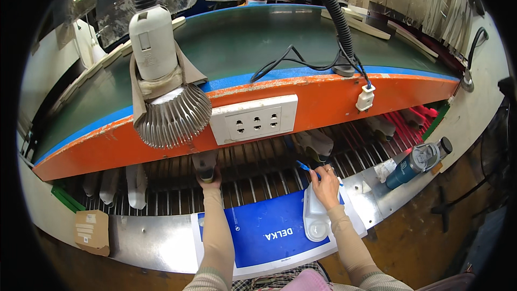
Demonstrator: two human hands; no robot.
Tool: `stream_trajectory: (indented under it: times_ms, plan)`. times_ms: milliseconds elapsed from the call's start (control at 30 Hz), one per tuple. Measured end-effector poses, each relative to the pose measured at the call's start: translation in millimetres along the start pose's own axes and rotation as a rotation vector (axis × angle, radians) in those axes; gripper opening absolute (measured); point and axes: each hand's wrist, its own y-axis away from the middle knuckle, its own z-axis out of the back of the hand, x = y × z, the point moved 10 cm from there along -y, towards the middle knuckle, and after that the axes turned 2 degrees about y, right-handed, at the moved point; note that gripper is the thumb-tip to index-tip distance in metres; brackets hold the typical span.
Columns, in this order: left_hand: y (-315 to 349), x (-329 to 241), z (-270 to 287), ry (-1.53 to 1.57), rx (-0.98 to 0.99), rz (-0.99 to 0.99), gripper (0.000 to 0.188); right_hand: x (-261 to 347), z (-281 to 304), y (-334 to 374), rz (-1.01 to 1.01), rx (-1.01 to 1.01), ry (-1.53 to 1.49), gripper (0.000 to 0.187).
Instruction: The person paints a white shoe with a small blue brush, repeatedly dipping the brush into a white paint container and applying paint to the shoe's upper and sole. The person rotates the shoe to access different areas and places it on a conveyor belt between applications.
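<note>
My left hand [210,179] reaches up to the metal rollers, its fingers closed round the near end of a grey shoe-shaped piece [204,160]; most of the fingers are hidden beneath it. My right hand [325,187] pinches a slim blue brush [305,166], which looks like a toothbrush, its tip pointing left. Directly below that hand stands a white plastic container [315,211] with a round cup at its near end, partly covered by the hand. Under it lies a blue sheet with a white border [258,237].
Similar pieces [137,187] lie on the roller track [242,170], left and right. Behind rises an orange panel [323,97] with a white socket strip [254,119]. A ribbed lamp [172,116] hangs low. A blue bottle [412,167] stands right, a cardboard box [91,231] left.
</note>
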Motion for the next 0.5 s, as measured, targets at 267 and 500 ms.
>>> stream_trajectory:
  times_ms: [267, 500]
  plan:
    - [75.6, -20.6, 31.5, -0.161, -0.188, -0.264, 0.038, -0.8, -0.3, 2.7, 0.031, -0.023, 0.002, 0.020]
    - [30.3, -31.5, 27.3, -0.145, -0.266, -0.244, 0.040, 1.2, 1.1, 3.9, 0.036, -0.031, -0.012, 0.019]
